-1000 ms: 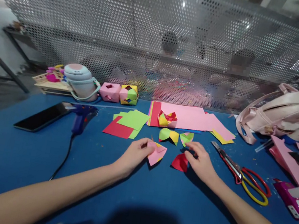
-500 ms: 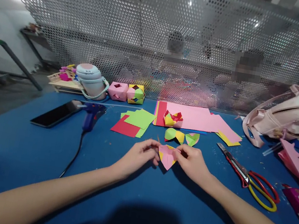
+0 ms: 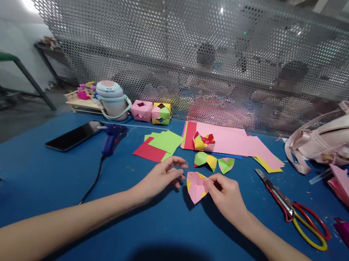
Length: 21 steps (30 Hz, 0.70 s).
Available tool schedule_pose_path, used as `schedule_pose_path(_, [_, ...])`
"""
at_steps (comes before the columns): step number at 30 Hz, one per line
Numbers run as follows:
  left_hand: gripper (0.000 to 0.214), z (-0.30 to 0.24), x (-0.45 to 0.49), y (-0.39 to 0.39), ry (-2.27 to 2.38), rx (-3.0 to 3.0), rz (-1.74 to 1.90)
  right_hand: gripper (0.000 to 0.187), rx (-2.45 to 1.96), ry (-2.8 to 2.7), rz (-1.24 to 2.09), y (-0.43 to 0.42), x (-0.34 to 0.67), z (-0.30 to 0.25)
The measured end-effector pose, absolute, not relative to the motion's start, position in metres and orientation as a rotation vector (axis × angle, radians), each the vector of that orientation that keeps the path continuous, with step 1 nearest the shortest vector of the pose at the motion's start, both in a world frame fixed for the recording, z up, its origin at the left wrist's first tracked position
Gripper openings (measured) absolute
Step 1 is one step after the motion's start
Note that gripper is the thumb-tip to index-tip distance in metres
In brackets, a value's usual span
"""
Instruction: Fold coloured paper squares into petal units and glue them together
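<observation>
A small folded paper piece (image 3: 196,187), pink with yellow corners, is pinched at its right edge by my right hand (image 3: 228,197). My left hand (image 3: 162,177) is just left of it, fingers apart and curved, holding nothing. Behind the hands lie a green and yellow folded paper piece (image 3: 205,160) and a green and pink one (image 3: 225,164). Farther back, a red, yellow and pink folded paper form (image 3: 204,141) rests on a stack of pink sheets (image 3: 227,139).
Green paper squares (image 3: 167,140) and a red one (image 3: 149,149) lie left of centre. Farther left are a blue glue gun (image 3: 112,140) and a phone (image 3: 74,135). Scissors (image 3: 311,224) and a utility knife (image 3: 274,195) lie right. A backpack (image 3: 342,137) and perforated metal screen (image 3: 175,49) stand behind.
My left hand has let go of the pink folded paper and drawn slightly away to the left. My right hand keeps hold of it. The view has shifted slightly.
</observation>
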<state>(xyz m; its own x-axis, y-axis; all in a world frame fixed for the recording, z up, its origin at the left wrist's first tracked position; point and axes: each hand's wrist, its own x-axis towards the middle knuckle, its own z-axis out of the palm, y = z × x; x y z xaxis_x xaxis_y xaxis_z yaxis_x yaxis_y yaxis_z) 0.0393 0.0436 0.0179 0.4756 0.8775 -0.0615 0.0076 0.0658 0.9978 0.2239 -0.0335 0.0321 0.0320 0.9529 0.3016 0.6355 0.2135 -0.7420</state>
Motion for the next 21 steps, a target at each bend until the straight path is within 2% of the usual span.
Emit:
schedule_pose_path(4, [0.027,0.029,0.045,0.027,0.768,1.410,0.724,0.023,-1.491,-1.680,0.556,-0.038,0.218,0.032])
schedule_pose_path(9, [0.021,0.031,0.049,0.017,0.872,1.611,0.697,0.009,-1.408,-1.715,0.570,-0.042,0.209,0.034])
schedule_pose_path(21, [0.021,0.029,0.048,0.010,0.846,1.638,0.666,0.012,-1.283,-1.804,0.437,-0.045,0.206,0.031])
